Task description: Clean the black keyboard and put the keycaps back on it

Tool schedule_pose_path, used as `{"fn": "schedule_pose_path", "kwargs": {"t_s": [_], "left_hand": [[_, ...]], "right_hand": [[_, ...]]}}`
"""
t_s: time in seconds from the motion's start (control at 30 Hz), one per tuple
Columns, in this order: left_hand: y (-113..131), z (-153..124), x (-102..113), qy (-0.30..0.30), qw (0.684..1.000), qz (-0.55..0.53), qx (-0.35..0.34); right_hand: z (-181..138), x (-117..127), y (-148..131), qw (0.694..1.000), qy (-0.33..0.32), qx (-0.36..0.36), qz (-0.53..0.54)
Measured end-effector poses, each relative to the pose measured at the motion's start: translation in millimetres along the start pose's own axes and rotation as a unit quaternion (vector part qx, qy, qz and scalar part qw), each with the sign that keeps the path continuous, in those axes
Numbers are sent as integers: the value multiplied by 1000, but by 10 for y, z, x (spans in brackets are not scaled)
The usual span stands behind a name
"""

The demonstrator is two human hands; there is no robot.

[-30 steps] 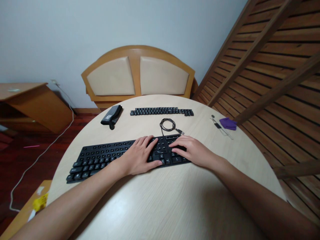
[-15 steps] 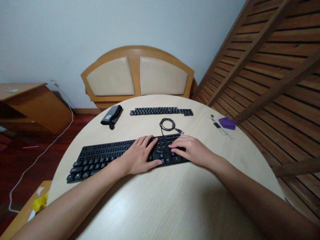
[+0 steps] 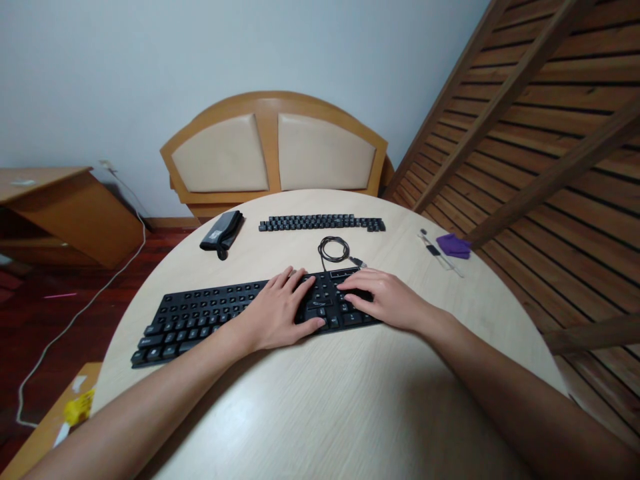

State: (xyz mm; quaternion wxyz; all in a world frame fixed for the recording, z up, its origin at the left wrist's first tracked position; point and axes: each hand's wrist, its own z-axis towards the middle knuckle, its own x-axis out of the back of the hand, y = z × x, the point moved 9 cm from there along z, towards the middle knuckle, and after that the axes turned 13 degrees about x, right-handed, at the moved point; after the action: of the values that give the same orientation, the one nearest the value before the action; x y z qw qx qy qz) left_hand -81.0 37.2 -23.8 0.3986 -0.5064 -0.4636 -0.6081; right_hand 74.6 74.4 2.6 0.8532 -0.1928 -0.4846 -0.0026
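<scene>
A black keyboard (image 3: 200, 317) lies across the round light-wood table (image 3: 340, 400), with several keycaps missing on its left part. My left hand (image 3: 283, 310) rests flat on the keyboard's middle right, fingers stretched out and thumb along the front edge. On the right end of the keyboard my right hand (image 3: 385, 300) lies flat, fingers pointing left over the keys. Neither hand holds anything. The keyboard's coiled black cable (image 3: 336, 251) lies just behind the hands.
A row of loose black keycaps (image 3: 323, 223) lies at the back of the table. A grey pouch (image 3: 223, 231) sits back left. A purple cloth (image 3: 454, 245) and small tools (image 3: 435, 252) lie back right. A padded wooden chair (image 3: 274, 157) stands behind.
Both hands stay on the keyboard with almost no movement. The view has shifted slightly.
</scene>
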Motion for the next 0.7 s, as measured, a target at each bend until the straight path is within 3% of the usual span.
{"fn": "schedule_pose_path", "kwargs": {"t_s": [0.27, 0.7], "left_hand": [[286, -68, 28, 9, 995, -57, -82], [315, -73, -5, -7, 992, -72, -104]], "right_hand": [[-18, -17, 53, 999, 12, 4, 33], [-36, -82, 112, 997, -3, -17, 71]]}}
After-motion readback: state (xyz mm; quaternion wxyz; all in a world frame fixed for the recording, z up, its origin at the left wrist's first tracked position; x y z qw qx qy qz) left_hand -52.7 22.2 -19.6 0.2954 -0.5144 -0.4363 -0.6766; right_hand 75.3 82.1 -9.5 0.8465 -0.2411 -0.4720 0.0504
